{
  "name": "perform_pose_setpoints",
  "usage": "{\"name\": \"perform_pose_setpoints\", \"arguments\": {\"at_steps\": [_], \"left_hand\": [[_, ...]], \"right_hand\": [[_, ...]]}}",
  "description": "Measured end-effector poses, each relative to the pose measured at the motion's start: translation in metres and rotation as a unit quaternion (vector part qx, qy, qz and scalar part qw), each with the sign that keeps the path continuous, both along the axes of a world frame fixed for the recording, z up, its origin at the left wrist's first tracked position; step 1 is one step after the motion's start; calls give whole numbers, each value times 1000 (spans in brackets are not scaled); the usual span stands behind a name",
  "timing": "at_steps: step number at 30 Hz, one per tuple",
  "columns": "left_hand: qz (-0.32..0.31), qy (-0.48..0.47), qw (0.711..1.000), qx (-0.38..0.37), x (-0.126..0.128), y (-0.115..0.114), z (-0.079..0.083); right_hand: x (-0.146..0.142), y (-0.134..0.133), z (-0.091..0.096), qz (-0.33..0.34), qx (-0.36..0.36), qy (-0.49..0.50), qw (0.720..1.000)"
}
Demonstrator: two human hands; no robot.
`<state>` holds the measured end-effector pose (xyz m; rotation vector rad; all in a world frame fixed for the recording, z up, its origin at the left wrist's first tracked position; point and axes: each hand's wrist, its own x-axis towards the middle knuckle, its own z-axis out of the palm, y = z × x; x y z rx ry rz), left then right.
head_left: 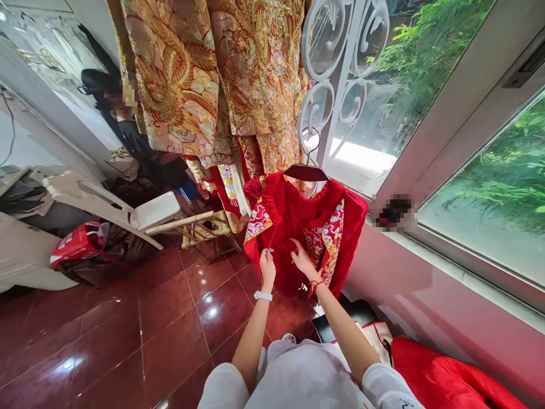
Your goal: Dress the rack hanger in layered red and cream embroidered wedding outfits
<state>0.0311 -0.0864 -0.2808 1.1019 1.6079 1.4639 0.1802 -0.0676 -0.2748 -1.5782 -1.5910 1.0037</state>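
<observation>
A red jacket (293, 210) with embroidered trim hangs in front of me on a dark hanger (307, 172), its front spread apart. My left hand (267, 266) is closed in a pinch at the left front of the jacket. From its fingertips a thin red string (273, 235) runs up toward the jacket's neck. My right hand (301, 260) reaches in front of the red cloth with its fingers apart, close to the right embroidered panel (331, 241). Whether its fingertips touch the cloth, I cannot tell.
Gold embroidered garments (179, 74) hang behind the jacket, beside a white scrolled metal grille (334, 62). To the left are a bamboo stool (204, 230), a white chair (155, 209) and a red bag (79, 247). Red fabric (443, 375) lies at lower right. A person in black (136, 136) is at upper left.
</observation>
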Motion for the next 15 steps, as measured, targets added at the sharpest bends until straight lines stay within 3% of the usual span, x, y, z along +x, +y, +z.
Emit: {"name": "perform_pose_setpoints", "arguments": {"at_steps": [3,6,11,15], "left_hand": [[7,32,999,-14,1,-1,3],[-21,92,995,-44,-2,-14,4],[-117,195,971,-73,-10,-55,-5],[-157,200,964,-76,-4,-79,-9]], "right_hand": [[-28,10,-1,22,-6,-11,1000],[-42,2,-5,4,1,-27,1000],[-36,-49,-19,1,34,-1,999],[-22,-80,-20,13,84,49,995]]}}
